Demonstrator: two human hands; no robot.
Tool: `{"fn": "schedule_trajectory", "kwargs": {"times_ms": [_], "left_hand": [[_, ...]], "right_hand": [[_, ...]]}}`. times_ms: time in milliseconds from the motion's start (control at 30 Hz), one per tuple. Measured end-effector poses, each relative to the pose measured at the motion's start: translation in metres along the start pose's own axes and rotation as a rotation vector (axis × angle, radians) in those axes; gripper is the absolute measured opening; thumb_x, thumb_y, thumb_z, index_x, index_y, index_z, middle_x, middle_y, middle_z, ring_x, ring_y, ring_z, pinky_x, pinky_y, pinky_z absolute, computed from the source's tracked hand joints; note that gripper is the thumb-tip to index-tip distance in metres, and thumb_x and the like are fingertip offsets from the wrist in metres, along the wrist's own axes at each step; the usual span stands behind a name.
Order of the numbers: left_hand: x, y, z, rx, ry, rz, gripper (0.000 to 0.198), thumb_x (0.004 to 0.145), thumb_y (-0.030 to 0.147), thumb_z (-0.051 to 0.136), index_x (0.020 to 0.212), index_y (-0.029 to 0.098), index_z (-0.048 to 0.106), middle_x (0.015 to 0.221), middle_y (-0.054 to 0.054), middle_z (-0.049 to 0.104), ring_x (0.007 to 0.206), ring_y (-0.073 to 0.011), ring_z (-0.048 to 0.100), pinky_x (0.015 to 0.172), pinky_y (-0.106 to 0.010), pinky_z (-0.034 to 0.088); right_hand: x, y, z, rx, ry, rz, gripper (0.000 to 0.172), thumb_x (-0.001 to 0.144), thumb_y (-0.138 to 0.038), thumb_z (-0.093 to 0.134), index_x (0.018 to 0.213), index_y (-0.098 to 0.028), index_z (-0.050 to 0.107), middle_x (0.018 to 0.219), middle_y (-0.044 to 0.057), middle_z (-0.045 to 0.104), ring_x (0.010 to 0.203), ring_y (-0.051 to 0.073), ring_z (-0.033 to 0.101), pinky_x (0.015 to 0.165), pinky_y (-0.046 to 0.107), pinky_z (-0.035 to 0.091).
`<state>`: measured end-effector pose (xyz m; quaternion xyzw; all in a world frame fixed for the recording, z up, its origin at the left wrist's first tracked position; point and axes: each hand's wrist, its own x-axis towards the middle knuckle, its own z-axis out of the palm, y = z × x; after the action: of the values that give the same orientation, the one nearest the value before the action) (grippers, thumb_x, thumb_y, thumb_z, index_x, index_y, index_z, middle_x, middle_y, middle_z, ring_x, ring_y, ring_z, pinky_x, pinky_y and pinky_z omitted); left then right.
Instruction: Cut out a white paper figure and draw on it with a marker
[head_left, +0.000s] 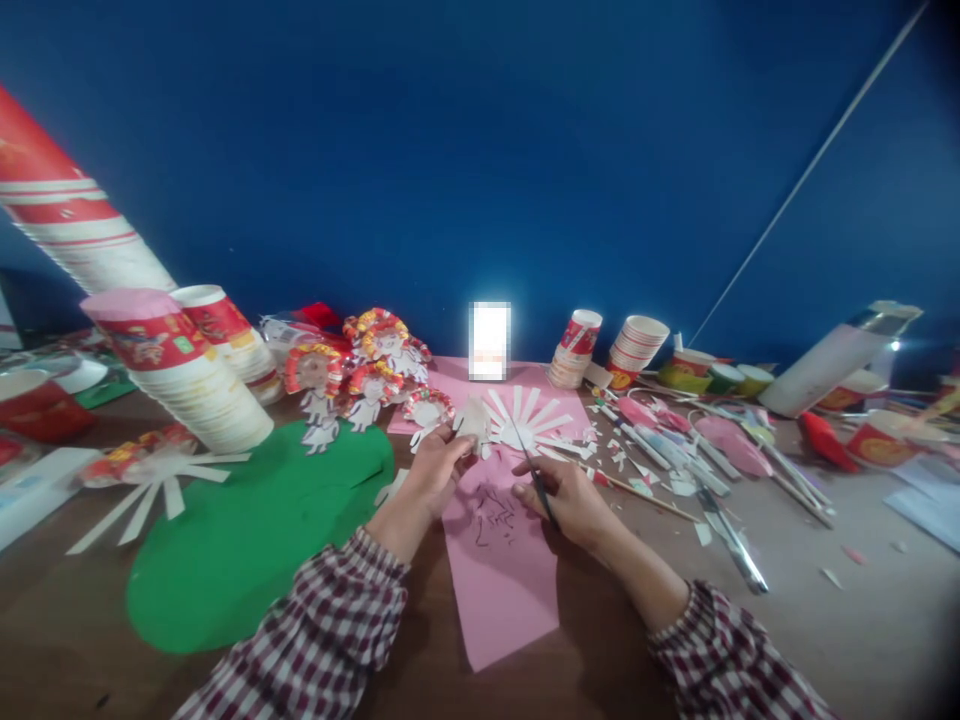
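Observation:
My left hand (437, 463) is closed, pinching a small whitish paper piece (474, 418) between thumb and fingers. In my right hand (568, 497) is a slim dark pointed tool (538, 482), its tip aimed up and to the left; its exact kind is unclear. Just behind the hands lies a white paper cup cut into spread strips (523, 425). Beneath them a pink paper sheet (510, 600) with dark scribbled lines rests on the table. To the left, several lion-like paper figures (366, 395) with red and yellow ruffled rims stand together.
Green paper (247, 540) covers the table at left, beside tall leaning stacks of paper cups (202, 400). A lit, blurred-out screen (489, 342) stands against the blue wall. Markers (649, 445), a utility knife (731, 540), paper scraps and a white bottle (817, 370) lie at right.

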<state>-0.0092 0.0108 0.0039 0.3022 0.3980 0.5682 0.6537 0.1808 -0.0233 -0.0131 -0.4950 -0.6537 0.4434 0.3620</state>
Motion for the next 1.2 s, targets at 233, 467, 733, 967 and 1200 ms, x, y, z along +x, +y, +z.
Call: {"fn": "schedule_trajectory", "kwargs": {"times_ms": [233, 467, 733, 967, 1200], "left_hand": [[0.000, -0.002, -0.002, -0.047, 0.026, -0.040, 0.034, 0.052, 0.020, 0.083, 0.076, 0.016, 0.060, 0.068, 0.004, 0.063, 0.063, -0.0083, 0.058, 0.060, -0.020, 0.045], [-0.001, -0.003, 0.002, -0.050, 0.017, -0.088, 0.033, 0.050, 0.017, 0.082, 0.075, 0.015, 0.060, 0.065, 0.004, 0.061, 0.060, -0.0078, 0.056, 0.058, -0.020, 0.046], [-0.004, -0.004, 0.002, 0.008, -0.062, -0.108, 0.030, 0.052, 0.018, 0.081, 0.074, 0.013, 0.062, 0.065, 0.002, 0.059, 0.060, -0.0073, 0.054, 0.055, -0.019, 0.045], [-0.007, -0.003, 0.005, 0.047, -0.071, -0.138, 0.029, 0.051, 0.017, 0.080, 0.074, 0.013, 0.062, 0.066, 0.002, 0.059, 0.060, -0.0073, 0.053, 0.053, -0.018, 0.045], [-0.006, -0.003, 0.003, 0.057, -0.066, -0.175, 0.030, 0.051, 0.015, 0.079, 0.075, 0.014, 0.062, 0.067, 0.002, 0.059, 0.060, -0.0080, 0.055, 0.052, -0.019, 0.046]], "right_hand": [[-0.002, -0.017, -0.005, 0.024, -0.110, 0.120, 0.024, 0.068, -0.033, 0.075, 0.084, -0.016, 0.071, 0.052, 0.000, 0.060, 0.046, 0.013, 0.052, 0.042, 0.021, 0.036], [-0.002, -0.017, -0.004, -0.035, -0.160, 0.073, 0.024, 0.069, -0.033, 0.075, 0.084, -0.015, 0.072, 0.050, -0.005, 0.048, 0.046, 0.009, 0.039, 0.042, 0.019, 0.027], [-0.003, -0.024, -0.005, -0.062, -0.190, 0.095, 0.027, 0.068, -0.037, 0.076, 0.082, -0.015, 0.070, 0.050, -0.006, 0.045, 0.048, 0.008, 0.035, 0.044, 0.020, 0.026], [-0.001, -0.023, -0.009, -0.076, -0.254, 0.132, 0.034, 0.070, -0.040, 0.075, 0.087, -0.012, 0.070, 0.055, -0.004, 0.051, 0.050, 0.008, 0.040, 0.046, 0.019, 0.030], [-0.001, -0.020, -0.014, 0.002, -0.318, 0.162, 0.036, 0.068, -0.041, 0.076, 0.087, -0.011, 0.068, 0.058, -0.002, 0.055, 0.053, 0.009, 0.048, 0.049, 0.020, 0.036]]}}
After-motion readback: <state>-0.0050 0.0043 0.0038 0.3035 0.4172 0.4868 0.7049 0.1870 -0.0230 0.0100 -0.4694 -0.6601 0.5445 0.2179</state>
